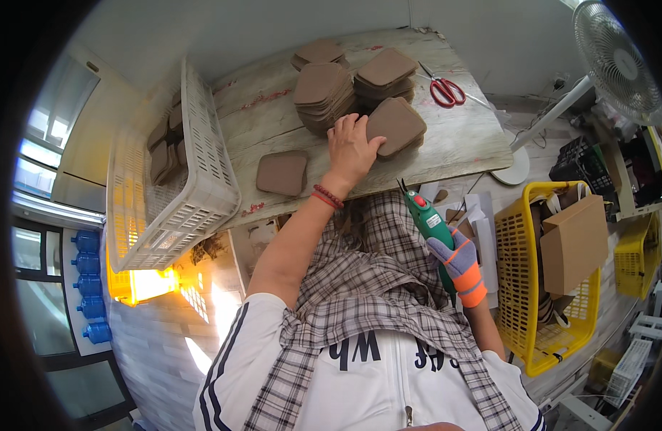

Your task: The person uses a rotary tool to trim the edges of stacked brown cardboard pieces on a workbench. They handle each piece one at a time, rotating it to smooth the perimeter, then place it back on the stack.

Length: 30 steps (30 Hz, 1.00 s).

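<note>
My bare left hand (350, 147), a red bead bracelet at its wrist, reaches over the table. Its thumb rests at the edge of the nearest stack of brown pads (397, 126), and its spread fingers touch the side of a taller pad stack (322, 90). Whether it pinches a pad cannot be seen. A single brown pad (281, 173) lies flat to the left of that hand. In a purple and orange glove, my right hand (454, 257) grips green electric scissors (430, 224) with a red button. Their dark blades point up toward the table's front edge, apart from the pads.
Red-handled scissors (446, 92) lie on the worn wooden table (464, 136), right of more pad stacks (385, 70). A white crate (227, 169) holding brown pieces stands left. At right are a yellow basket (513, 287) with a cardboard box (575, 244) and a fan (618, 65).
</note>
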Tool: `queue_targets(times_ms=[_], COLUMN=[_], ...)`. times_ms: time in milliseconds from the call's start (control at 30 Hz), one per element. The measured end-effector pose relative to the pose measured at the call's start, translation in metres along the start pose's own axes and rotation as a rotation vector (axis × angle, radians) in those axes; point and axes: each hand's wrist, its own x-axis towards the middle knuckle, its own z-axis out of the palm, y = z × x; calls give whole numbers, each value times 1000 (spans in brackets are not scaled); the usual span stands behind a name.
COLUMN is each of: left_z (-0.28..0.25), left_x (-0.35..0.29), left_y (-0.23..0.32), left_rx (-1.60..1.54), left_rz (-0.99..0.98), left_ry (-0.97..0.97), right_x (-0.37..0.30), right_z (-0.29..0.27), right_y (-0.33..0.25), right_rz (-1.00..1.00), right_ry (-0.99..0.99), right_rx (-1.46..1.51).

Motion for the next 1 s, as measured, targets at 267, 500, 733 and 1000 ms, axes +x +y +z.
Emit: queue_targets(times_ms=[267, 500, 733, 1000], left_z=[-3, -2, 3, -26], left_x=[3, 9, 17, 23], left_y=[9, 11, 9, 5], left_rx=[-36, -54, -175, -1249], left_rz=[-11, -85, -191, -638], left_ry=[18, 29, 33, 53], right_x=[4, 5, 7, 13], right_z=[-4, -3, -1, 4], right_y=[4, -4, -11, -22], right_rz=[20, 29, 4, -12], right_ry=[46, 45, 50, 58], right_rx=[55, 53, 60, 99])
